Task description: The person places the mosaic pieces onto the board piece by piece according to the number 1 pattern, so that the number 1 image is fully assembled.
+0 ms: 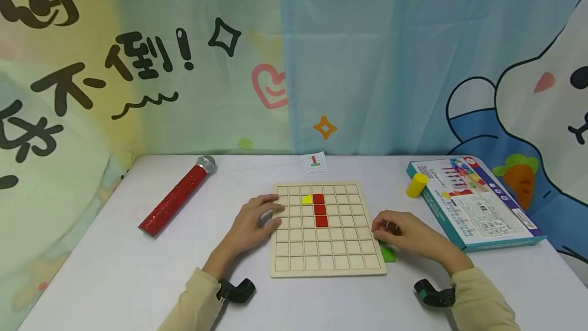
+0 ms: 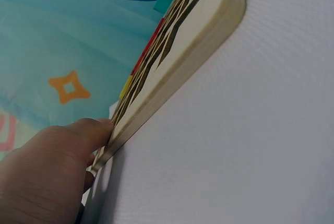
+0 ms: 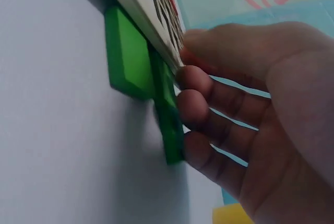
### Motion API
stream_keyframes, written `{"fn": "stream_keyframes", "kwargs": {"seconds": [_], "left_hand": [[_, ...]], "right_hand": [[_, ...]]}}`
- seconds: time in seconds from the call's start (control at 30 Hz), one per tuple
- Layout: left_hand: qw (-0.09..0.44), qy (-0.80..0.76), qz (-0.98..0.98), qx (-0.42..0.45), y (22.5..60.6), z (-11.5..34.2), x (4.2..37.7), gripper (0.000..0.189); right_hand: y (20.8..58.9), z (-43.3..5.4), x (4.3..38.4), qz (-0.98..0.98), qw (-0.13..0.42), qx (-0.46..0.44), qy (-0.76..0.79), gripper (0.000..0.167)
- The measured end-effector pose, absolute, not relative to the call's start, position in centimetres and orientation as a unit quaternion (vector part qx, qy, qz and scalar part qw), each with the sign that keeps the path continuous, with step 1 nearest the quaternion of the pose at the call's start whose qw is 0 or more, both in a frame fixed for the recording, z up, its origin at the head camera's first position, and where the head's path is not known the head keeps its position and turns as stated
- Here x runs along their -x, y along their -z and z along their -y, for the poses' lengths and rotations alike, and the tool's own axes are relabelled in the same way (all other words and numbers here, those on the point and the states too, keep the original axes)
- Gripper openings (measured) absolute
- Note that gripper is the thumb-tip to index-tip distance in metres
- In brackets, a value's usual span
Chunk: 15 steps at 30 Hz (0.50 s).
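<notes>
The left grip [image 1: 250,225] pinches the wooden grid board [image 1: 336,247] by its left edge, the right grip [image 1: 406,233] by its right. Three red squares [image 1: 319,210] fill board cells; green blocks [image 3: 128,57] lie against its right edge.

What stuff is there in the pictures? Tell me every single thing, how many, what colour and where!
table: 1, white, under everything
backdrop: 1, mostly blue, green and yellow with drawings and writing, behind the table
grid board: 1, pale wood colour, middle of the table
square pieces: 3, red, in a column on the board
rounded piece: 1, yellow, left of the top red square
green pieces: at least 2, green, at the board's right edge
card: 1, white with a coloured pattern, behind the board
microphone-shaped thing: 1, red and silver, left
cylinder: 1, yellow, by the box
box: 1, white, teal and purple, right
wrist cameras: 2, black, front left and front right
sleeves: 2, beige, front
left hand: 1, bare, board's left edge
right hand: 1, bare, board's right edge
</notes>
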<state>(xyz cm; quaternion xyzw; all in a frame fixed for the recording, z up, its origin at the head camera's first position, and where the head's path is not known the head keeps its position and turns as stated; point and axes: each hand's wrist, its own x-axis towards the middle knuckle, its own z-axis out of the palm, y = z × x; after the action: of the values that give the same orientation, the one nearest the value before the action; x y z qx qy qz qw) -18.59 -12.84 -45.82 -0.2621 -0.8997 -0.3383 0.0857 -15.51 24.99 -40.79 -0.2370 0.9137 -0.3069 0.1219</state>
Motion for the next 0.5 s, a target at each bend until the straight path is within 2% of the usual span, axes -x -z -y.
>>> {"fn": "stream_keyframes", "kwargs": {"seconds": [0.17, 0.5], "left_hand": [[0.078, 0.341, 0.901, 0.255, 45.9, 12.9, 18.6, 0.027], [0.085, 0.339, 0.900, 0.261, 46.0, 12.9, 18.7, 0.027]], "right_hand": [[40.7, -25.8, 15.2, -0.904, 0.138, 0.257, 0.313, 0.015], [40.3, -26.6, 14.8, -0.876, 0.226, 0.254, 0.341, 0.025]]}}
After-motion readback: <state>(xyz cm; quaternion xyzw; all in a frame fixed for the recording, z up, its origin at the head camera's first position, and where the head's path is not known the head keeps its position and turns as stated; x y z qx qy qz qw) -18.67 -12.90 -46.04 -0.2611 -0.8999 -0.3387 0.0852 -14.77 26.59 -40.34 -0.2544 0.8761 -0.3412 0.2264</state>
